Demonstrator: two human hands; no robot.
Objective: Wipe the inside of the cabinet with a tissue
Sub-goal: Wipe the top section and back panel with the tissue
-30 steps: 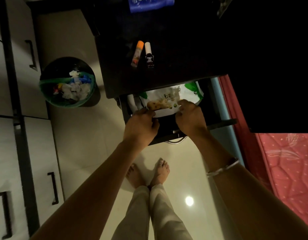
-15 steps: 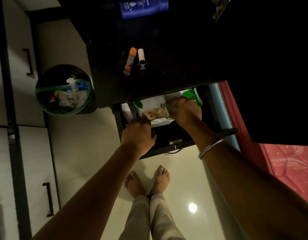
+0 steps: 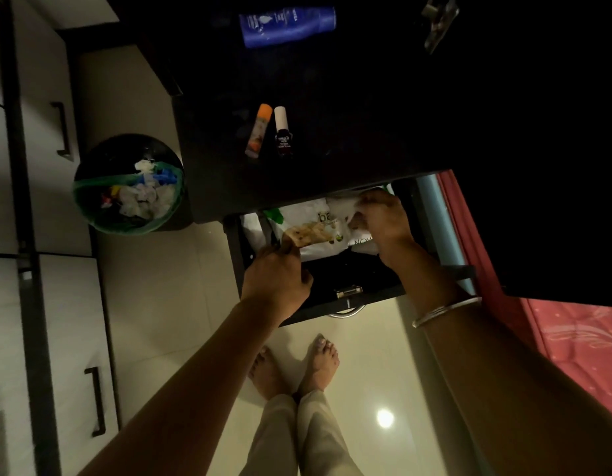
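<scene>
The dark cabinet's drawer (image 3: 366, 294) is pulled open under its black top. Inside lies a white snack packet (image 3: 311, 225) with green print and a biscuit picture. My left hand (image 3: 276, 280) pinches the packet's near left corner at the drawer's left side. My right hand (image 3: 383, 222) reaches deeper into the drawer on the right, its fingers closed on crinkled white material at the packet's far right end. I cannot tell whether that is the packet itself or a tissue. A second white packet (image 3: 363, 244) lies partly under my right wrist.
On the cabinet top lie an orange-capped tube (image 3: 258, 134), a dark nail polish bottle (image 3: 283, 136) and a blue bottle (image 3: 287, 25). A bin (image 3: 91, 207) with a green liner and crumpled paper stands to the left. White cupboard doors (image 3: 50, 304) line the left; a red bed (image 3: 572, 341) lies to the right.
My right hand has moved from the packet's near edge deeper into the drawer on the right. My left hand keeps its grip on the near left corner. The view has shifted slightly.
</scene>
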